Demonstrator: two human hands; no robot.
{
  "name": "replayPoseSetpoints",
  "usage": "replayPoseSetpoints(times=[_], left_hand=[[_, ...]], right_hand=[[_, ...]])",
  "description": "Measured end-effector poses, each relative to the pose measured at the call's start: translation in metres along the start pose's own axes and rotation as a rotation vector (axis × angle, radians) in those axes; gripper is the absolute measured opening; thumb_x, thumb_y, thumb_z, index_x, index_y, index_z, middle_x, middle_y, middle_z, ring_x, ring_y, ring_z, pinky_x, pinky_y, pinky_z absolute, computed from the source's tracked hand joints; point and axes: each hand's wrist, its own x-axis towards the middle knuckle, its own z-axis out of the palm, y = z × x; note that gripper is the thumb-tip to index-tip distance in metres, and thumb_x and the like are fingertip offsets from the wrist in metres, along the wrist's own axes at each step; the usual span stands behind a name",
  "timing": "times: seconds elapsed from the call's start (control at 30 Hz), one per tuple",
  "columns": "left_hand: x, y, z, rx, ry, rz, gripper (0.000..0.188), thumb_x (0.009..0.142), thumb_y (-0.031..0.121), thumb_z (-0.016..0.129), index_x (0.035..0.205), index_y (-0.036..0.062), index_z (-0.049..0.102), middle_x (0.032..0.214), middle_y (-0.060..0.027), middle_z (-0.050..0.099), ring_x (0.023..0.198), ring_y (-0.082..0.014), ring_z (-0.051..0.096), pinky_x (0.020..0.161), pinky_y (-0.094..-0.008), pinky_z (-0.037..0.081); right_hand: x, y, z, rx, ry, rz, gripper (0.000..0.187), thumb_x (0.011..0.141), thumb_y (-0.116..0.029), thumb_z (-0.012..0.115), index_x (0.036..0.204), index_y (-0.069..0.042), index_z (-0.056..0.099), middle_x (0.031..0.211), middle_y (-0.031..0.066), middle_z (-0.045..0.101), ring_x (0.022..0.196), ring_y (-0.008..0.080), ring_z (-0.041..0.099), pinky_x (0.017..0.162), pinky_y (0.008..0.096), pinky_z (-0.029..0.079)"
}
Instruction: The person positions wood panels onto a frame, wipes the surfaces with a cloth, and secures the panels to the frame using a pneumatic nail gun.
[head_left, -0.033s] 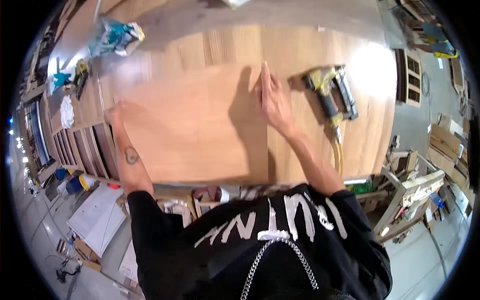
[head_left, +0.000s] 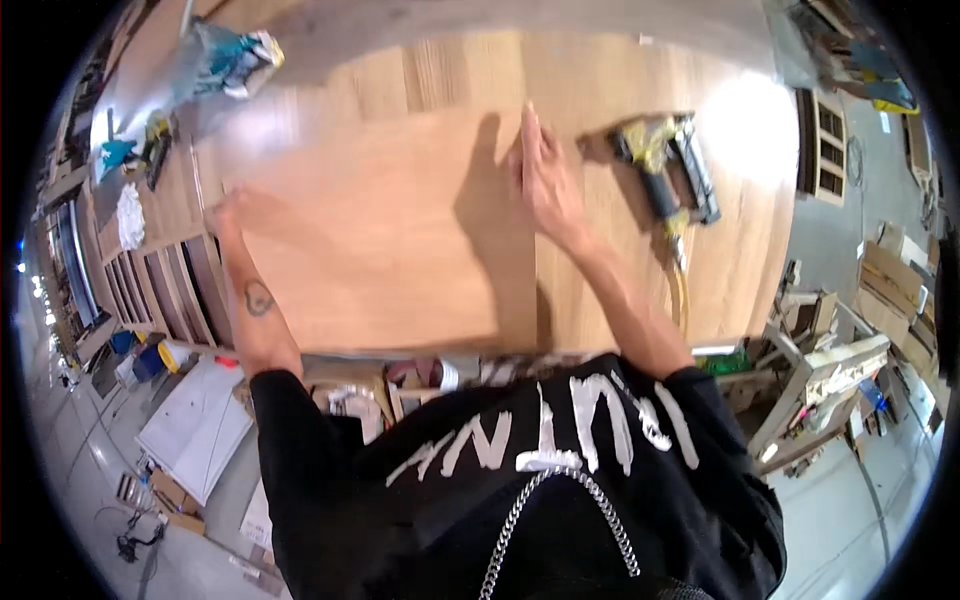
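Observation:
A smooth light-brown wooden panel (head_left: 370, 240) lies flat on the wood-grained tabletop (head_left: 600, 90), in front of my body. At its left edge, my left hand (head_left: 230, 212) is closed around the border; its fingers are somewhat blurred. My right hand (head_left: 548, 188) rests on edge along the panel's right side, fingers stretched out and pointing away from me, holding nothing. Right of that hand lies a yellow-and-black nail gun (head_left: 660, 170) on its side, with a yellow air hose (head_left: 683, 300) running from it toward the near edge.
A teal-and-white plastic bag (head_left: 235, 62) sits at the far left. Nearer are another yellow-and-black tool (head_left: 156, 145) and a crumpled white cloth (head_left: 130, 217). Slatted wooden frames (head_left: 175, 290) adjoin the table's left side. A wooden stand (head_left: 815, 390) is at the lower right.
The table and everything on it sit slightly higher in the picture. Both hands keep their places at the panel's two sides.

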Motion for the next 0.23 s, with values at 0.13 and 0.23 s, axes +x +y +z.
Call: replayPoseSetpoints(times=[0.13,0.23], left_hand=[[0.031,-0.029,-0.05,0.211,0.394,0.018,0.065,0.063,0.046,0.084,0.093,-0.01,0.068,0.097,-0.0199,0.069,0.088,-0.0249,0.065,0.078,-0.0317,0.052],[0.009,-0.009,0.007,0.033,0.06,0.034,0.085,0.08,0.042,0.072,0.128,-0.0211,0.039,0.126,-0.0326,0.051,0.111,-0.0283,0.057,0.099,-0.0263,0.041]], right_hand=[[0.009,-0.024,0.001,0.013,0.007,-0.016,0.065,0.086,0.002,0.051,0.138,0.018,0.016,0.093,0.024,0.061,0.095,0.0404,0.059,0.098,0.0449,0.04],[0.0,-0.01,0.001,-0.151,-0.027,0.027,0.067,0.089,-0.004,0.049,0.139,0.017,0.009,0.1,0.0278,0.061,0.108,0.0396,0.058,0.107,0.0439,0.034]])
